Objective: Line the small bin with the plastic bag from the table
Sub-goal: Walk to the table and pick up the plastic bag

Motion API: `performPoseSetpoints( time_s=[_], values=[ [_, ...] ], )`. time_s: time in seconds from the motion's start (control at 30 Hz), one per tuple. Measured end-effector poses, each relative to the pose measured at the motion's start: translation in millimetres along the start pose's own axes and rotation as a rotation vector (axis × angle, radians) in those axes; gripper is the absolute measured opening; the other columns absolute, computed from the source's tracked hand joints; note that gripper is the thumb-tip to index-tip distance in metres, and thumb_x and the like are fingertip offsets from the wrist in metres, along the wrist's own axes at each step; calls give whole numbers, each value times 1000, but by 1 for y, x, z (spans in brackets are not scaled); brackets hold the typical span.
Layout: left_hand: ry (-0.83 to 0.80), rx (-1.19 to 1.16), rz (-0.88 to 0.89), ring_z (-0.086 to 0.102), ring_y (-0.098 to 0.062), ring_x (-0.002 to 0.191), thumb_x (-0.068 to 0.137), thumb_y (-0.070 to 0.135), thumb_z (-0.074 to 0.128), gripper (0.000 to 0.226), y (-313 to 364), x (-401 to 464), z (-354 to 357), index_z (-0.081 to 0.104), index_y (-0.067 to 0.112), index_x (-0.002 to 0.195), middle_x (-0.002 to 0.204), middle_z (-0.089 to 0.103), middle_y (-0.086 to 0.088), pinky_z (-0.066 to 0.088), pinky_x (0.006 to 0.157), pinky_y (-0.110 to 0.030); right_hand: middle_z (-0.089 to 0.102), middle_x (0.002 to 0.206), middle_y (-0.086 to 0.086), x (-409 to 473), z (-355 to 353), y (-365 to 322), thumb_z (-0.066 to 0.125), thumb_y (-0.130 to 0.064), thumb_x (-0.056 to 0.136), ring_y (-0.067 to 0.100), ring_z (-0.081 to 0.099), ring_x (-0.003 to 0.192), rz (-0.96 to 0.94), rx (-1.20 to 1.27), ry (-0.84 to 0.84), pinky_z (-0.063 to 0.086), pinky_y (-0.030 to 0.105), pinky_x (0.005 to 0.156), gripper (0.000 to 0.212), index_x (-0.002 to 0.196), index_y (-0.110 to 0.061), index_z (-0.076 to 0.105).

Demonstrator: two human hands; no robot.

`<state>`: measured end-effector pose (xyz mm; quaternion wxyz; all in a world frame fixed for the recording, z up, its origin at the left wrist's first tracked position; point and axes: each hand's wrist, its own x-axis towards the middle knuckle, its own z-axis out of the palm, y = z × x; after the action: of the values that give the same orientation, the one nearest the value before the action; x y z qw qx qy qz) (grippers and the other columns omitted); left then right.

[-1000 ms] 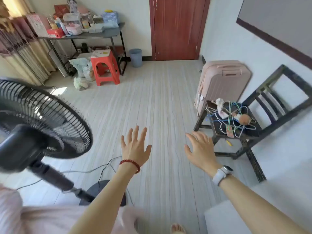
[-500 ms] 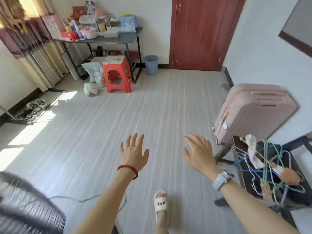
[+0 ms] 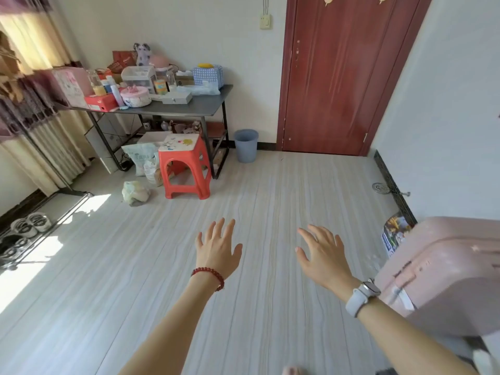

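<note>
A small blue-grey bin [image 3: 246, 145] stands on the floor by the far wall, between the table and the red door. On the grey table [image 3: 208, 105], a crumpled clear plastic bag [image 3: 198, 90] lies near the right end. My left hand [image 3: 217, 249], with a red bead bracelet, and my right hand [image 3: 323, 257], with a white watch, are stretched out over the floor, fingers spread and empty. Both hands are far from the bin and the table.
A red plastic stool [image 3: 184, 167] and sacks stand in front of the table. A knotted bag [image 3: 135, 192] lies on the floor. A pink suitcase [image 3: 443, 277] is close on my right. Boxes and bottles crowd the table's left part. A shoe rack [image 3: 24, 231] is at left.
The view has moved forward across the room: the fan and the chair with hangers have left the frame, and the table, stool and bin are nearer. Both hands stay spread and empty.
</note>
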<state>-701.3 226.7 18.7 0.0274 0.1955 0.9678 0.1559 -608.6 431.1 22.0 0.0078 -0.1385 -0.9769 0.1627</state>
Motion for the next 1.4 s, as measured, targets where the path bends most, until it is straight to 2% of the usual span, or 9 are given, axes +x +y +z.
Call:
performPoseSetpoints(
  time_s=[0.2, 0.37, 0.5, 0.6, 0.67, 0.87, 1.03, 1.2, 1.4],
  values=[
    [-19, 10, -2, 10, -27, 144, 91, 37, 41, 60, -14, 163, 19, 15, 23, 143, 156, 15, -7, 10, 118, -51, 27, 151, 6, 167, 8, 16, 35, -38, 92, 22, 17, 141, -7, 6, 2, 15, 52, 116, 51, 139, -20, 30],
    [9, 26, -26, 11, -27, 144, 91, 38, 42, 60, -24, 310, 1, 17, 22, 143, 155, 17, -7, 12, 117, -51, 26, 151, 5, 323, -6, 13, 37, -35, 94, 22, 17, 141, -43, -31, -19, 17, 50, 116, 49, 140, -21, 28],
    [53, 27, -54, 12, -26, 143, 90, 38, 44, 59, -44, 397, -9, 21, 22, 142, 154, 20, -7, 16, 116, -50, 27, 151, 6, 427, -11, -2, 36, -36, 92, 23, 18, 140, -81, -40, -47, 18, 52, 115, 50, 140, -20, 29],
    [47, 31, -90, 15, -27, 143, 89, 37, 46, 59, -69, 460, -8, 23, 21, 141, 153, 22, -6, 18, 116, -51, 31, 150, 5, 497, -6, -13, 25, -43, 82, 25, 22, 139, -116, -25, -41, 22, 52, 113, 61, 138, -20, 33],
    [45, 38, -101, 16, -28, 142, 89, 36, 47, 59, -86, 504, -5, 24, 20, 141, 153, 24, -7, 17, 116, -52, 32, 150, 5, 545, 0, -17, 25, -43, 79, 25, 24, 139, -119, -15, -34, 24, 52, 112, 63, 138, -20, 34],
    [55, 18, -92, 17, -29, 142, 88, 33, 48, 58, -130, 660, -4, 28, 20, 140, 152, 26, -8, 16, 115, -53, 27, 152, 3, 705, 19, -35, 34, -38, 92, 24, 19, 140, -111, -23, -37, 17, 53, 114, 50, 140, -22, 29],
    [74, 40, -58, 15, -27, 143, 88, 32, 48, 59, -159, 798, -22, 26, 21, 141, 154, 23, -6, 13, 115, -51, 24, 153, 3, 835, 13, -55, 38, -35, 93, 24, 16, 141, -87, -39, -45, 15, 54, 115, 51, 140, -22, 27],
    [19, 15, -19, 15, -27, 143, 89, 31, 48, 57, -157, 916, -17, 26, 20, 141, 153, 24, -7, 12, 116, -52, 24, 153, 3, 929, 10, -44, 37, -36, 93, 24, 14, 142, -16, -29, -48, 12, 54, 115, 51, 141, -23, 25],
    [-89, -6, -6, 10, -25, 144, 91, 30, 43, 55, -149, 1037, 23, 22, 22, 142, 155, 19, -5, 8, 117, -51, 25, 153, 4, 1049, 26, -12, 38, -36, 93, 25, 16, 141, 33, -32, -74, 14, 53, 115, 51, 141, -23, 26]
  ],
)
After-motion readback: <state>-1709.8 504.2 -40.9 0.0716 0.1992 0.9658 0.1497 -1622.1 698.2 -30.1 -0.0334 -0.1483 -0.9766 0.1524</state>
